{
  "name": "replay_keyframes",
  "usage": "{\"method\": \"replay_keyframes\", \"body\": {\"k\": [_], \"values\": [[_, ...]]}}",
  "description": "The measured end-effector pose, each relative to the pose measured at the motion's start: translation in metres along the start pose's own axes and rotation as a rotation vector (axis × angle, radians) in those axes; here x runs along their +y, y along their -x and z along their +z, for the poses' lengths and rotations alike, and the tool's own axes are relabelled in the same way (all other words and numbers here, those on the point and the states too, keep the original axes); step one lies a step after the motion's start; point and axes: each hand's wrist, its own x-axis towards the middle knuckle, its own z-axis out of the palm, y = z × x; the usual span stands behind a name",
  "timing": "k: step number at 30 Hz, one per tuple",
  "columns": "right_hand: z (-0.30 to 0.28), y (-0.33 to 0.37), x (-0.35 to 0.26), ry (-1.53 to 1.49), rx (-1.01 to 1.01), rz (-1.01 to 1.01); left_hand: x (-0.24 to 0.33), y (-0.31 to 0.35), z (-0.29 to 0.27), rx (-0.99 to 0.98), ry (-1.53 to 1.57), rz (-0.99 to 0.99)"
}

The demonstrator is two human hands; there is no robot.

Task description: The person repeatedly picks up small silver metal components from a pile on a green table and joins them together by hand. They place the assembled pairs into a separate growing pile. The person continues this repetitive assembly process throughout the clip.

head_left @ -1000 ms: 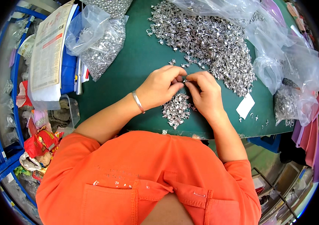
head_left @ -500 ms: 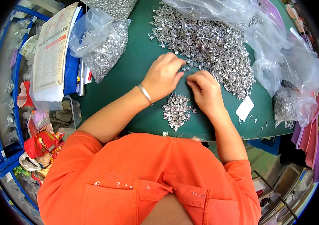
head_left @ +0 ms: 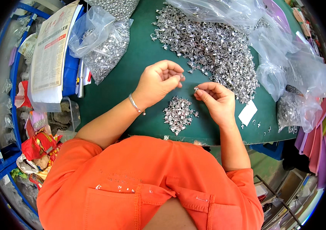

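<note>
My left hand [head_left: 157, 83] is raised over the green tabletop [head_left: 132, 69], thumb and fingers pinching a small silvery metal piece [head_left: 182, 78]. To its right, my right hand [head_left: 218, 100] holds another small metal piece [head_left: 196, 89] between thumb and forefinger. The exact shape of both pieces is too small to make out. Beyond my hands spreads a large heap of shiny metal pieces [head_left: 212, 50]. A smaller pile of similar pieces [head_left: 178, 115] lies nearer to me, just below the gap between my hands.
Clear plastic bags [head_left: 274, 57] cover the heap's far right side. A bag of metal parts [head_left: 107, 50] and a blue holder with a newspaper [head_left: 52, 50] stand at left. A white card [head_left: 247, 112] lies at right, beside a few loose pieces. A bag [head_left: 291, 111] sits near the right edge.
My hands have drawn back from the large heap's near edge, toward me, the right one also moving rightward. A small metal piece now shows at the fingertips of each hand.
</note>
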Motion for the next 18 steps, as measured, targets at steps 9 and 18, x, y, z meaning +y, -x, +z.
{"method": "replay_keyframes", "body": {"k": [9, 18], "values": [[0.015, -0.042, -0.009, 0.877, 0.045, -0.627, 0.005, 0.011, -0.009, -0.01, 0.342, -0.367], [0.008, -0.031, -0.011, 0.405, -0.03, -0.353, 0.009, 0.013, -0.006, -0.001, 0.383, -0.392]]}}
